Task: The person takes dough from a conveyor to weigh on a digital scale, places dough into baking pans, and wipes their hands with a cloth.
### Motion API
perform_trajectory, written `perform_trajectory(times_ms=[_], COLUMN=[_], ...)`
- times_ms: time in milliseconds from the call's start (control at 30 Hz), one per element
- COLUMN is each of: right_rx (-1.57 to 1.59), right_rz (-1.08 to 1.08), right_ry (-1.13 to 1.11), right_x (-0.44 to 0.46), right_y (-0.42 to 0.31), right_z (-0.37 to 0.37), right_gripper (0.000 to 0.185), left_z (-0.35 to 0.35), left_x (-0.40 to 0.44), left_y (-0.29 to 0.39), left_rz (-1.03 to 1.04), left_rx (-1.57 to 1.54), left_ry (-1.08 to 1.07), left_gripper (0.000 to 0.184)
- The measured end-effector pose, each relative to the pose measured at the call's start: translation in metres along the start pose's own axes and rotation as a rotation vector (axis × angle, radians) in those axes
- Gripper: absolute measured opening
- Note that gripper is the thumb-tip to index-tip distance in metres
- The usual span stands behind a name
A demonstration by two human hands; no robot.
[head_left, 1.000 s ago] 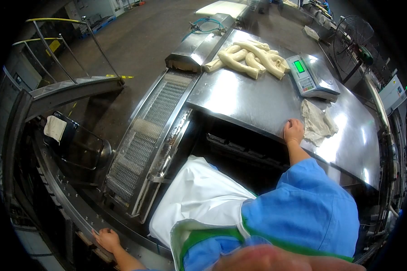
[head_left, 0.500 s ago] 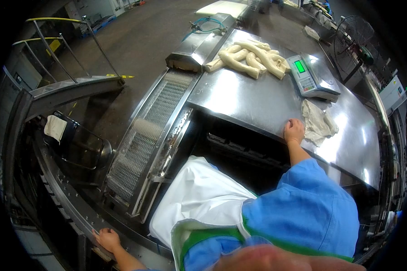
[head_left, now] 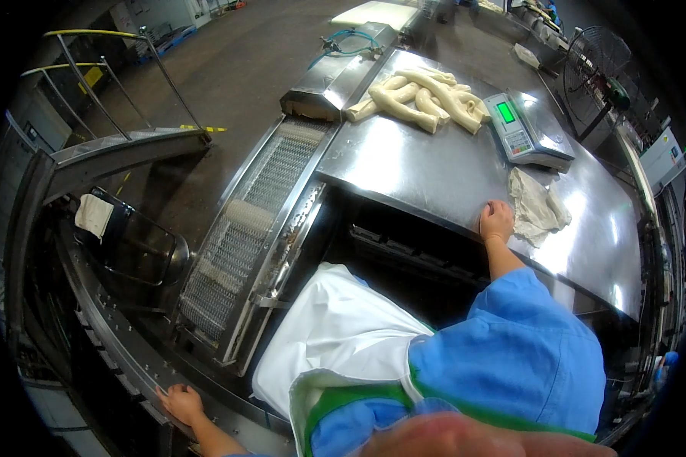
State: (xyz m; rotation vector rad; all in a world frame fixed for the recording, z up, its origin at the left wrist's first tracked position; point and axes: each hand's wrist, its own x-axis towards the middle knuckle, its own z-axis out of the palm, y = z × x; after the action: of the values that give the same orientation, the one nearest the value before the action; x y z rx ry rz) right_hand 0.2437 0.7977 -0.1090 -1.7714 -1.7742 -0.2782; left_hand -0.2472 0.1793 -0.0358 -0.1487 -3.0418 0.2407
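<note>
My right hand (head_left: pixel 497 221) rests on the near edge of the steel table (head_left: pixel 427 179), fingers together and lightly bent on the surface, with nothing visible in them. Just right of it lies a crumpled off-white cloth (head_left: pixel 536 207). On the far left of the table is a pile of thick, pale dough ropes (head_left: pixel 404 104). Beside the pile stands a digital scale (head_left: pixel 530 129) with a lit green display. My left hand (head_left: pixel 181 404) lies on a dark metal rail (head_left: pixel 141 362) at lower left, its fingers apart and holding nothing.
A narrow mesh conveyor belt (head_left: pixel 240 221) runs along the table's left side under a steel housing (head_left: pixel 339 72). A black chair (head_left: pixel 137 236) with a pale cloth on it stands farther left, below railed steps (head_left: pixel 129 145). A fan (head_left: pixel 598 61) is at the back right.
</note>
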Motion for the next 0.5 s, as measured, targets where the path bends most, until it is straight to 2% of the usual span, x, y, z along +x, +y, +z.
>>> perform_trajectory(times_ms=[500], right_rx=[-0.012], right_rz=[0.025], right_ry=[-0.04], right_x=[0.0014], right_y=[-0.0026], right_z=[-0.0042], right_gripper=[0.016], left_z=[0.0082], left_x=[0.0011], left_y=[-0.0041], left_rz=[0.026], left_rx=[0.003], left_ry=[0.058], left_gripper=[0.015])
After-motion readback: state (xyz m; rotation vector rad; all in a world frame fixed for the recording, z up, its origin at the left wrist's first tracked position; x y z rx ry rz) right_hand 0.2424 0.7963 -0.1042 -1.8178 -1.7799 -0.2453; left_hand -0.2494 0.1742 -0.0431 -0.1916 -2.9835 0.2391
